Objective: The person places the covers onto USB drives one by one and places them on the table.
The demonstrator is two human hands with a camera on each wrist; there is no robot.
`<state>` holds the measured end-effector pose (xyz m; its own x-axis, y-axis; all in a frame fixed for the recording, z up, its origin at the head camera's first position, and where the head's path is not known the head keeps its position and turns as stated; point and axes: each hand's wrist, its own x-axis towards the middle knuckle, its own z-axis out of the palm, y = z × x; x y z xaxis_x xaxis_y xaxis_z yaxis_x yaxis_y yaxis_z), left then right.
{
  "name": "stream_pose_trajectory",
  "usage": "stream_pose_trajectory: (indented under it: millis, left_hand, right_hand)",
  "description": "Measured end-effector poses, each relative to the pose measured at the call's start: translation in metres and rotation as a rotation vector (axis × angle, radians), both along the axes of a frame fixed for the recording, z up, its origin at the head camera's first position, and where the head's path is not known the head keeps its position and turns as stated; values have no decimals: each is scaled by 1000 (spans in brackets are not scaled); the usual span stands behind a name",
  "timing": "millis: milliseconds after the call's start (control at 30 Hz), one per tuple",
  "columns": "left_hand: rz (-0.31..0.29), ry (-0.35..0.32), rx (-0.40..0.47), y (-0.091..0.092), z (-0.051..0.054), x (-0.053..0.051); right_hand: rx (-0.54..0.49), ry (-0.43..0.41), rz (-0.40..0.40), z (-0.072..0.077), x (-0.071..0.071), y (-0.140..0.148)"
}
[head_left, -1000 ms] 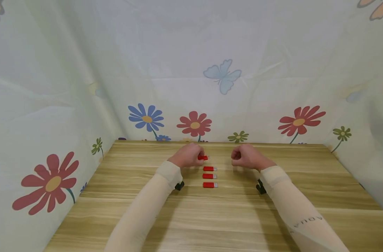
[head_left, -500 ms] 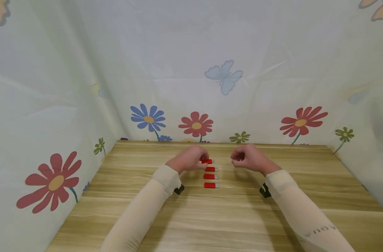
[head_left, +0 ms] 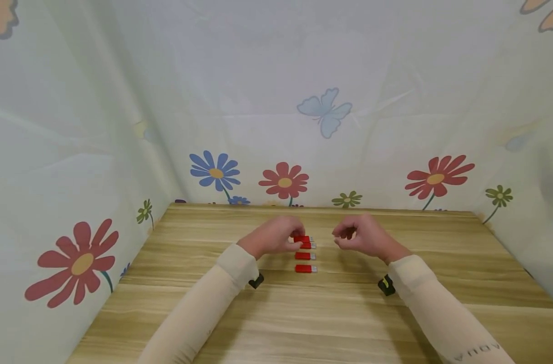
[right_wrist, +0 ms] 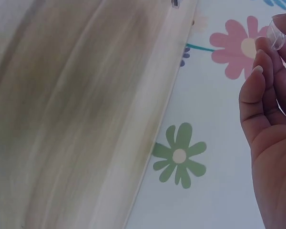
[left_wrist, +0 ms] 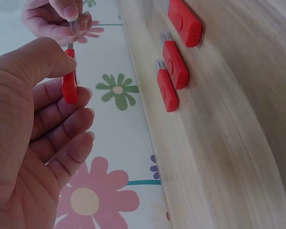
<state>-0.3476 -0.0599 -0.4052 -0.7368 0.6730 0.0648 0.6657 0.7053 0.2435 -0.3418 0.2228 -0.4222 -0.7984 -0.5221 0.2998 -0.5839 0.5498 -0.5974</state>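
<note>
My left hand (head_left: 275,236) pinches a red USB stick (left_wrist: 69,78) between thumb and fingers, its metal plug bare and pointing away from the palm. Between the thumb and fingertips of my right hand (head_left: 366,237) is a small clear cap (right_wrist: 276,37), held apart from the stick. Three more red USB sticks lie in a column on the table: a far one (left_wrist: 167,90), a middle one (head_left: 303,256) and a near one (head_left: 304,269). Clear caps cover their plug ends. In the head view, the held stick appears just above the far one.
The wood-grain table (head_left: 276,318) runs back to a pale curtain (head_left: 240,91) printed with flowers and a butterfly. Both forearms wear cream sleeves, with dark devices at the wrists.
My left hand has brought the red USB stick slightly nearer and to the right, close to the row. The right hand has come slightly nearer. The sticks on the table stay put.
</note>
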Motion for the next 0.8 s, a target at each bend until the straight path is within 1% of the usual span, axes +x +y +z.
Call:
stream_pose_trajectory:
  millis: [100, 233, 333, 467, 633, 733, 800]
  left_hand:
    - [-20, -3, 13, -1, 0, 4]
    - [-34, -3, 54, -2, -4, 4]
    - [-47, 6, 83, -3, -5, 4]
    - [-75, 6, 127, -3, -4, 6]
    - [-135, 11, 184, -3, -4, 11]
    - [-160, 18, 211, -2, -6, 14]
    - [-162, 14, 229, -1, -7, 16]
  right_hand:
    - [-34, 7, 17, 0, 5, -2]
    - [-94, 23, 47, -1, 11, -6]
    - [-138, 16, 66, -4, 15, -8]
    - [-176, -13, 60, -6, 20, -11]
    - [-190, -55, 42, -9, 24, -15]
    - [-200, -65, 45, -8, 28, -17]
    - [-212, -64, 52, -4, 33, -19]
